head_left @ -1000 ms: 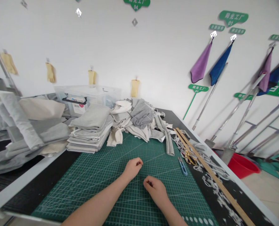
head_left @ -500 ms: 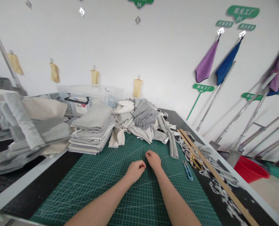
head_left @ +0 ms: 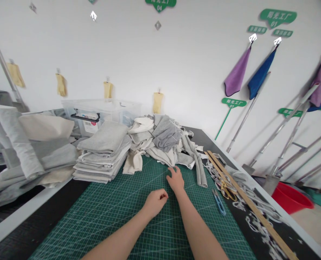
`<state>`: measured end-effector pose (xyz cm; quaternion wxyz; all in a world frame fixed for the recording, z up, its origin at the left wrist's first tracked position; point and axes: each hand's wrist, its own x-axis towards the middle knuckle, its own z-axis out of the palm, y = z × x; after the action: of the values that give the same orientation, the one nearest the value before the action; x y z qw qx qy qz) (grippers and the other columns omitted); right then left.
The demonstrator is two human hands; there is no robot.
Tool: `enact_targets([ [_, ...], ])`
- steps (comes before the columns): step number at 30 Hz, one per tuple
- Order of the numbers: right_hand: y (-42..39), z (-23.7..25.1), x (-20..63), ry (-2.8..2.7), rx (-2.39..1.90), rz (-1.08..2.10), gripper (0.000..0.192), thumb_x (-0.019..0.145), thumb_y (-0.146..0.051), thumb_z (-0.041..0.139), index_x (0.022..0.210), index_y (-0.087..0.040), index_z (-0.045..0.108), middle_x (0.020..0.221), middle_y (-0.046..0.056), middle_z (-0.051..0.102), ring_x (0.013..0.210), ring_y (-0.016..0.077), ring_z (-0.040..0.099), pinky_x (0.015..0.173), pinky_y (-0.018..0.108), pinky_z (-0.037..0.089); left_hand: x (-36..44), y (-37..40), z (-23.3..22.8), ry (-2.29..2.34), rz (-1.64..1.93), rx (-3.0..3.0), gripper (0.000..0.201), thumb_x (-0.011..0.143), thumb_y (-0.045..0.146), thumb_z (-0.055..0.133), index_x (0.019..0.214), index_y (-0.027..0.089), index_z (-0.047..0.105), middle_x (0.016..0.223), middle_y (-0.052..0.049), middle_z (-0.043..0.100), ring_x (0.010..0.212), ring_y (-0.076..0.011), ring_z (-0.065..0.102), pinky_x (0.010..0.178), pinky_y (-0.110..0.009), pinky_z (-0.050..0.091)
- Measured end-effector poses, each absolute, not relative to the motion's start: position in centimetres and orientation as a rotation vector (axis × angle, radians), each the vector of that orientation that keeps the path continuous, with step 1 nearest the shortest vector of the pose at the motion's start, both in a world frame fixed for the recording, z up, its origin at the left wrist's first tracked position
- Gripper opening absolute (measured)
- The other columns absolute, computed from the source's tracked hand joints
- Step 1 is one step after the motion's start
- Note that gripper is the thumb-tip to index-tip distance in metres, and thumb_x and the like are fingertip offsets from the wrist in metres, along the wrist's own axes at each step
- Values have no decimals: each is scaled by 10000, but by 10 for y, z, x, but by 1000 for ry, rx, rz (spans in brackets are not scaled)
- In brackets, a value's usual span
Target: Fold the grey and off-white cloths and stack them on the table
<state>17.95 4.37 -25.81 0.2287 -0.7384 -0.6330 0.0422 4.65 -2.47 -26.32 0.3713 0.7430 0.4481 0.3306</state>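
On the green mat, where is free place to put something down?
The green gridded cutting mat is bare left of the left hand, below the folded grey cloth stack. A smaller patch lies between the right hand and the blue thread snips. The loose grey fabric heap crowds the far edge.

Green gridded cutting mat [head_left: 117, 213], grey and cream cloth pile [head_left: 163, 139], red bucket [head_left: 292, 196].

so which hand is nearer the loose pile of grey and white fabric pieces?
Right. The right hand reaches forward, fingertips just short of the loose fabric pile. The left hand is curled in a fist on the cutting mat, farther back toward the person.
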Motion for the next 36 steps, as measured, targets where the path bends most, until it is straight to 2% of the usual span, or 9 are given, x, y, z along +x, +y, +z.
enact_targets([
  [4,54,-259,180,-1681,-2071,72,398,687,-247,433,1084,-282,433,1253,57,235,1060,218,338,747,306,344,47,-23,-266,1141,862,1897,167,683,188,389,673,168,555,605,26,537,561,-97,464,531,-196,318],
  [10,64,-262,190,-1532,-2161,12,275,721,-265,379,954,-224,519,1216,74,272,1024,221,371,747,304,352,46,-22,-265,1120,859,1893,173,682,183,393,686,166,565,611,24,543,568,-95,469,538,-193,325],
  [14,71,-263,200,-1435,-2239,0,317,731,-281,359,1008,-225,501,1229,85,247,1021,227,384,756,314,355,44,-22,-264,1126,827,1890,184,686,192,389,697,158,569,612,19,545,563,-96,473,535,-196,333],
  [20,79,-260,221,-1396,-2345,-22,393,725,-276,345,1089,-186,464,1308,103,128,1040,271,359,719,369,372,41,-21,-265,1117,820,1876,187,686,206,396,711,157,574,630,14,555,582,-100,486,549,-199,347],
  [24,77,-258,230,-1488,-2345,-40,389,737,-269,320,1068,-146,483,1305,100,182,1046,265,342,729,384,367,41,-20,-264,1113,800,1870,190,688,203,395,720,153,575,634,13,561,585,-99,491,555,-197,355],
  [30,73,-260,232,-1575,-2306,-64,415,743,-317,338,1121,-168,426,1287,69,253,1061,245,327,770,360,344,41,-19,-265,1103,796,1866,190,697,224,398,720,157,574,626,17,559,568,-95,488,536,-192,352],
  [36,71,-259,237,-1589,-2285,11,413,755,-356,324,1120,-204,444,1206,51,394,1026,200,407,772,298,347,42,-18,-267,1110,796,1860,189,696,218,397,717,151,572,617,16,555,558,-92,483,528,-191,347],
])
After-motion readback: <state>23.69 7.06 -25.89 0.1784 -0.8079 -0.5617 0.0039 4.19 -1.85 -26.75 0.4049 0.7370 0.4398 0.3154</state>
